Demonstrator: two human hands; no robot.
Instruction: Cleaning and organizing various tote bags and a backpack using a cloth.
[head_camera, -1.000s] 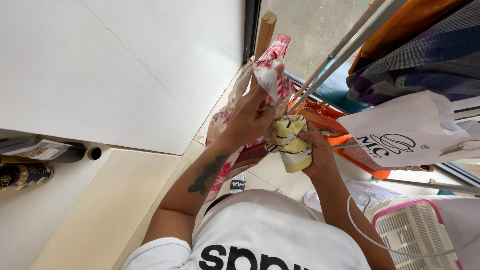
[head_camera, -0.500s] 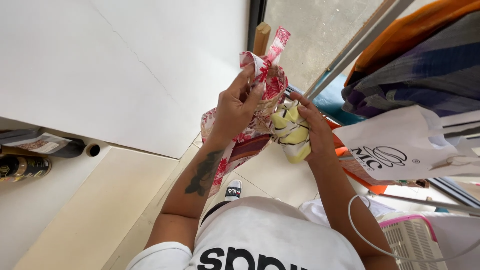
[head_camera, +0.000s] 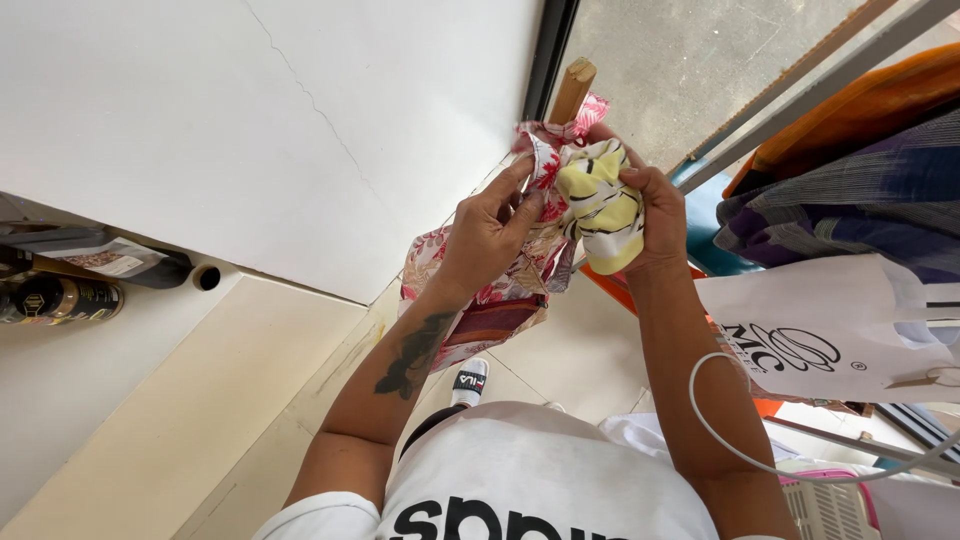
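Above the floor, raised left hand (head_camera: 490, 232) and right hand (head_camera: 655, 215) pinch floral cloth (head_camera: 520, 275).

left hand (head_camera: 490, 235) pinches a red-and-white floral cloth (head_camera: 480, 300) at its top edge, the rest hanging toward 7 o'clock. right hand (head_camera: 655, 215) grips a bunched yellow-and-white cloth (head_camera: 600, 205), touching the floral one. wooden pole (head_camera: 572, 90) just above at 12. white paper bag (head_camera: 830, 325) at 4 o'clock, orange and striped fabrics (head_camera: 840, 180) at 2. dark bottles (head_camera: 60, 295) on a ledge at 9.
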